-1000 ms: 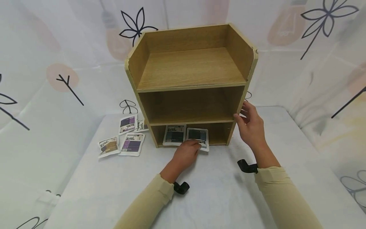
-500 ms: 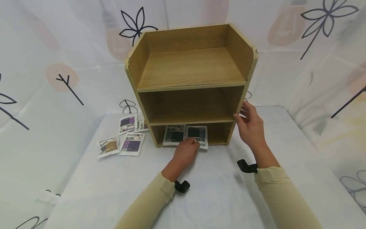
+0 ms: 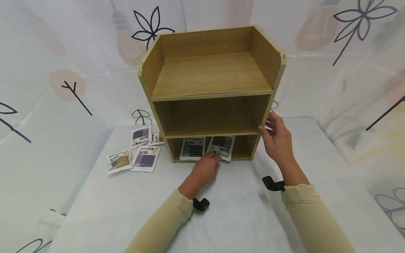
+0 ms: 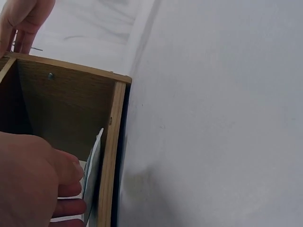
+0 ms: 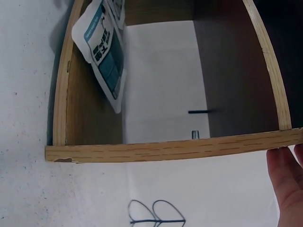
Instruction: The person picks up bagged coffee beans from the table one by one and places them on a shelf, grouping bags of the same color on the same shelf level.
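Observation:
A three-tier wooden shelf unit [image 3: 212, 75] stands on the white-covered table. My left hand [image 3: 206, 165] pinches the lower edge of a dark blue pouch [image 3: 223, 147] that leans, tilted to the right, in the bottom compartment. A second dark pouch [image 3: 192, 148] stands just left of it. In the left wrist view my left hand [image 4: 35, 184] holds the pouch's thin edge [image 4: 94, 172] beside the shelf's side panel [image 4: 111, 151]. My right hand [image 3: 276, 137] rests with relaxed fingers against the shelf's right side. The right wrist view shows the blue pouch [image 5: 105, 52] inside the shelf frame [image 5: 165, 149].
Several flat pouches lie on the table left of the shelf: two purple ones [image 3: 141, 136] [image 3: 146, 159], a brown one [image 3: 119, 161] and one half hidden [image 3: 156, 138]. Patterned white fabric hangs behind and at both sides. The table edge runs along the right [image 3: 348, 165].
My left hand has pushed the blue pouch deeper into the bottom compartment and tipped it to the right. My right hand has stayed on the shelf's side.

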`<state>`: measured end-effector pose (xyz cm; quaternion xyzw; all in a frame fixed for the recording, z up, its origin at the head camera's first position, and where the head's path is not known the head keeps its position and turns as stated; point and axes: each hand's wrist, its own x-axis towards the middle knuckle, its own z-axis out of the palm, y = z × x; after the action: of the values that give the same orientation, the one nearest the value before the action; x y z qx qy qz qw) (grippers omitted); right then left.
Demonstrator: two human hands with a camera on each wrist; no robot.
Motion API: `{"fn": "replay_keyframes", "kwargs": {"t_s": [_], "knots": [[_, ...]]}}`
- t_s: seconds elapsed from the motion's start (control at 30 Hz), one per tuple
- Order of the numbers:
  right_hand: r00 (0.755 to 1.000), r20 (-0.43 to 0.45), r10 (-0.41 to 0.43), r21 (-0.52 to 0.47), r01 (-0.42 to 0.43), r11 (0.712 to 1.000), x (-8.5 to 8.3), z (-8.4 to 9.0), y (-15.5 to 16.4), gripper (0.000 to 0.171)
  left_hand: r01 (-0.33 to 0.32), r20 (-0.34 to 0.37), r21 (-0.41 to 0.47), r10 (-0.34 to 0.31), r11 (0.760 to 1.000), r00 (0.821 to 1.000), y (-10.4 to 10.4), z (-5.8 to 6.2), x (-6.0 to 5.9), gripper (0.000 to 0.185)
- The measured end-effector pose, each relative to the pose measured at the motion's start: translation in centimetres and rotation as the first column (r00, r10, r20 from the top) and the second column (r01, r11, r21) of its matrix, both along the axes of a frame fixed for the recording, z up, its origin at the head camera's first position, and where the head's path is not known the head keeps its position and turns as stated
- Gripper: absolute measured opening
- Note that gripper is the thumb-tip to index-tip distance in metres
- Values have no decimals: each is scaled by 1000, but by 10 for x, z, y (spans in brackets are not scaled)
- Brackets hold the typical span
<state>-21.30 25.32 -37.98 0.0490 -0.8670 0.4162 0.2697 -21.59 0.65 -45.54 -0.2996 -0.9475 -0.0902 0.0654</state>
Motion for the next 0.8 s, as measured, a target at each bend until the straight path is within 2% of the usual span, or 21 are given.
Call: {"fn": "replay_keyframes", "kwargs": {"t_s": [0.37, 0.63, 0.8], "knots": [[1000, 2, -6, 1, 6, 1000, 0, 0, 0, 55, -12, 7, -30, 12, 999, 1000, -5, 7, 9, 24], [1000, 9, -14, 6, 14, 1000, 1, 0, -1, 56, -36, 46, 28, 35, 999, 998, -20, 16, 15, 25], [1000, 2, -29, 12, 29, 1000, 1, 1, -3, 56, -53, 39, 38, 51, 998, 998, -32, 17, 17, 23]]}}
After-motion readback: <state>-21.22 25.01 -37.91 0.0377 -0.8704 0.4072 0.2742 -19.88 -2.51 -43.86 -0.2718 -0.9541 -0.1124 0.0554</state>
